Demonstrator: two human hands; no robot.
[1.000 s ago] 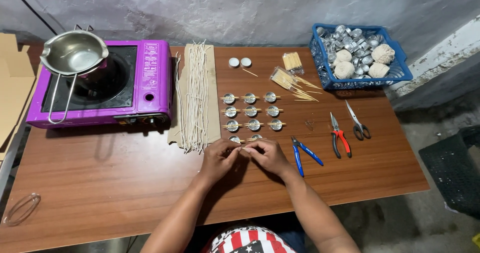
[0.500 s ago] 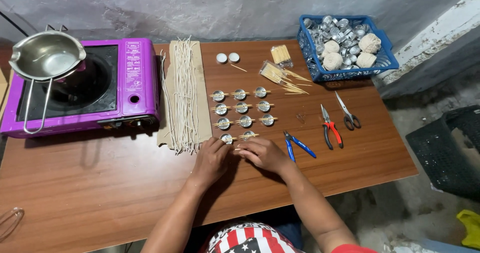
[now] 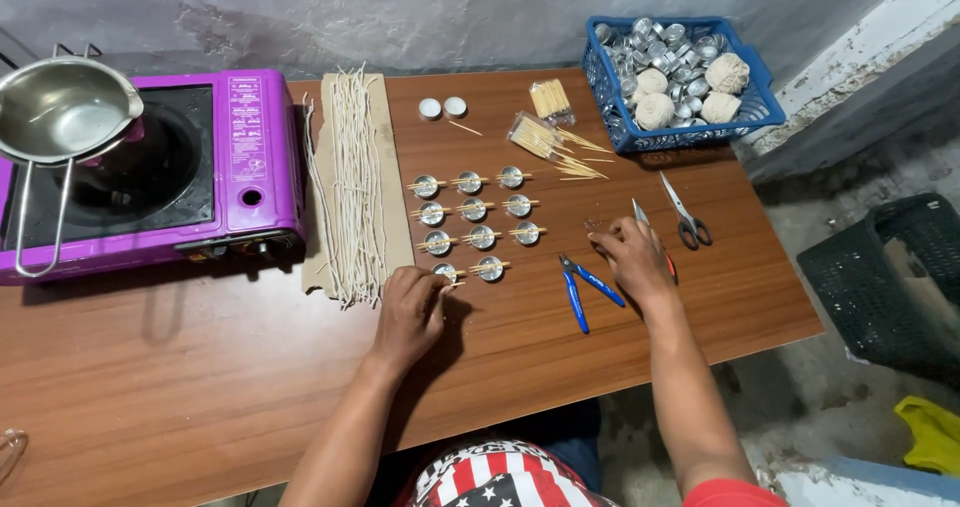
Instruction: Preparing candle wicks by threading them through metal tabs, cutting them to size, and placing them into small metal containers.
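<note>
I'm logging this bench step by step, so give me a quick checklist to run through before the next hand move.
1. Left hand on the front-row cup: ok.
2. Right hand empty: cannot tell; fingers lie over the red-handled tool.
3. Blue pliers free, beside the right hand: ok.
4. Scissors closed, apart from the hand: ok.
5. Front row full: not ok, only two cups.
6. Pan on the stove: ok.

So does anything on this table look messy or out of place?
Mostly tidy. A few loose wooden sticks lie fanned out beside their bundle, and one stray stick sits alone near the two white caps. The cups sit in neat rows.
</note>
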